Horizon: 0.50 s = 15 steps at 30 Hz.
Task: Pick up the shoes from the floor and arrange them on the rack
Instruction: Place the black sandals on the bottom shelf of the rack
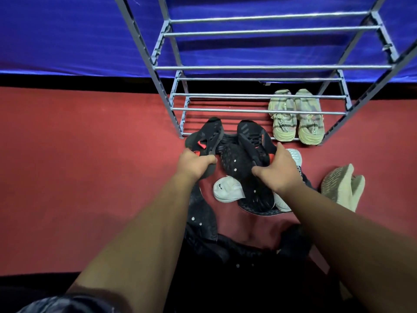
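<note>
Just before the shoe rack (259, 110), each hand's grip is closed on one black sneaker: left hand (194, 163) on the left sneaker (205, 136), right hand (278, 170) on the right sneaker (252, 137). Both toes point at the rack's bare left side, probably to sit beside the pale green pair (296, 117) already on its bottom tier; more shoes lie on the floor nearer the person.

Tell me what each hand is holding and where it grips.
Left hand grips one black sneaker by its heel end; right hand grips the other black sneaker likewise.
</note>
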Available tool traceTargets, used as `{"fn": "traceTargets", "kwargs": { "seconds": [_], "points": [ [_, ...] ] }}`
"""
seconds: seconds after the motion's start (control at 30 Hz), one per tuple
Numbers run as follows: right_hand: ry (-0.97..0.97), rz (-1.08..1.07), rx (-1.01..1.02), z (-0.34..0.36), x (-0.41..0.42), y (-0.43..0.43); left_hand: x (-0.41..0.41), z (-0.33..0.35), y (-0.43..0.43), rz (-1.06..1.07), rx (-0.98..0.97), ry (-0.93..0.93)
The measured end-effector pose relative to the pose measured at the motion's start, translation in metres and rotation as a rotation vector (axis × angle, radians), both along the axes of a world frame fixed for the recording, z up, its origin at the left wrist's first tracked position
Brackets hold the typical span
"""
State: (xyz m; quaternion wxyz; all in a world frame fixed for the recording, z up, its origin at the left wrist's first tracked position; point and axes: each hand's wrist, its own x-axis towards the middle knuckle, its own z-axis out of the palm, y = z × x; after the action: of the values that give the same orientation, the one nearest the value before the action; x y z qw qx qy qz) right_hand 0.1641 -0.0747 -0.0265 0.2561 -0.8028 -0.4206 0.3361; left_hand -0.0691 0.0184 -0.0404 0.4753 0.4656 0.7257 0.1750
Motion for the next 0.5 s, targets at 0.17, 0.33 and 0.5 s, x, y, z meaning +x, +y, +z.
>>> {"fn": "traceTargets", "kwargs": {
  "seconds": [0.17, 0.33, 0.5],
  "points": [
    [-0.027, -0.020, -0.013, 0.001, 0.023, 0.026, 0.006, -0.037, 0.049, -0.098, 0.149, 0.193],
    [0.066, 0.040, -0.028, -0.007, 0.043, 0.049, 0.024, -0.023, 0.081, -0.227, 0.157, 0.193],
    [0.136, 0.065, -0.005, -0.018, 0.042, 0.064, 0.031, -0.034, 0.117, -0.349, 0.146, 0.230]
  ]
}}
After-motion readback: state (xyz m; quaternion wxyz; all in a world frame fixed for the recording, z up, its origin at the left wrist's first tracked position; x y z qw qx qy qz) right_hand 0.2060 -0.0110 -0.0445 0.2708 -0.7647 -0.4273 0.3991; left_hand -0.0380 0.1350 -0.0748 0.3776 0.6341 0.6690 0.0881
